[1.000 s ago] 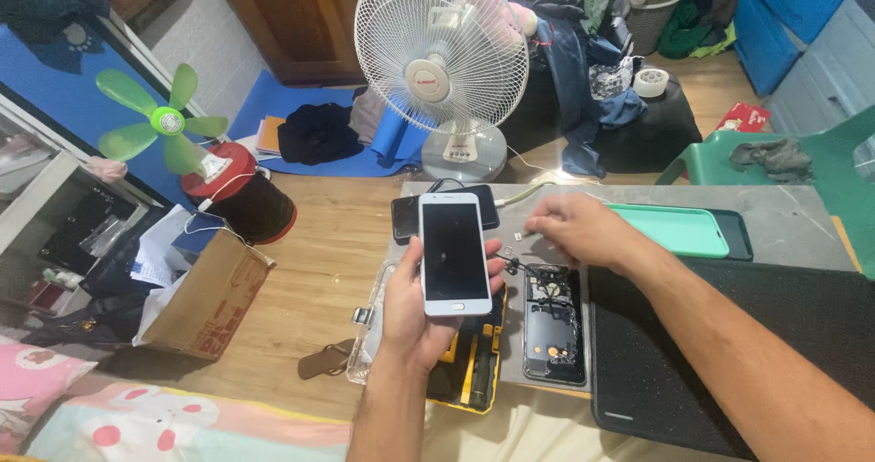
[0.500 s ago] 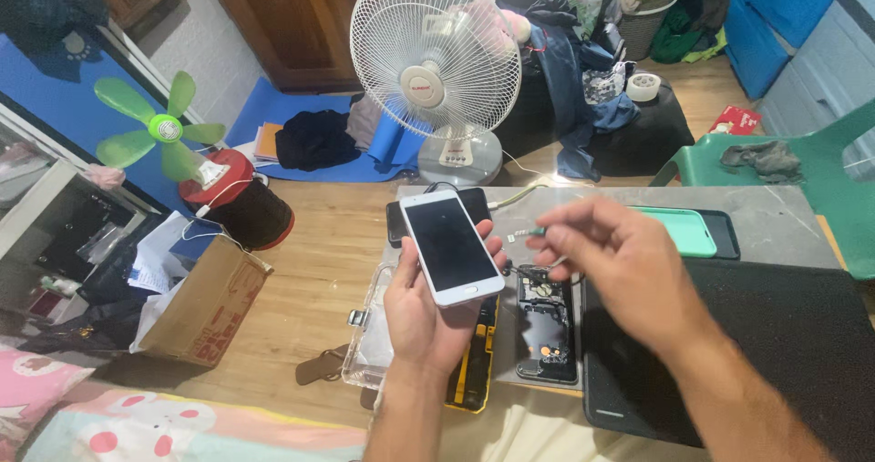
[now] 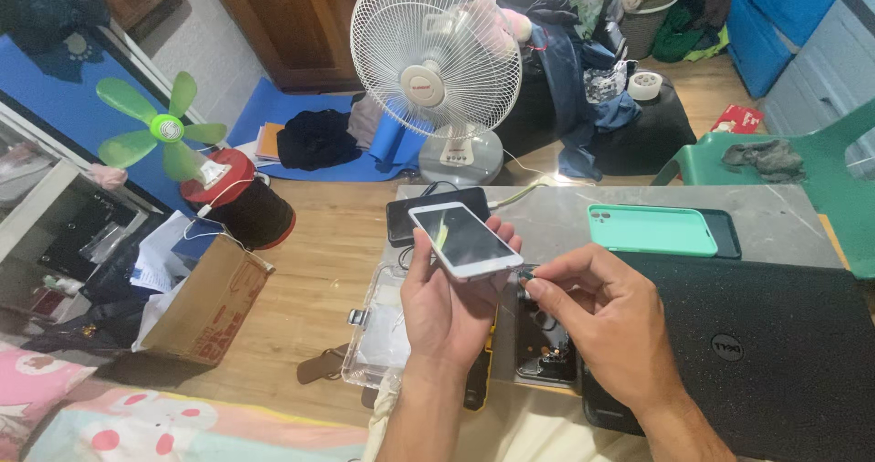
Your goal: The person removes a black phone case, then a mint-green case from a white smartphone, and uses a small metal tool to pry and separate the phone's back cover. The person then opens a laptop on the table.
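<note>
**White phone held above the table**

Our left hand [image 3: 448, 312] grips the white-framed smartphone [image 3: 465, 241] over the clear plastic box [image 3: 378, 334]; its contents are unclear. Our right hand [image 3: 606, 321] pinches a small part at the phone's edge, near the black laptop [image 3: 775, 353].

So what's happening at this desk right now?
A person holds a white phone screen tilted up in the left hand, while the right hand pinches something small at its lower edge; what it is cannot be made out. Below the hands an opened phone body lies on the grey table, beside a black laptop. A mint-green phone case lies further back.
</note>
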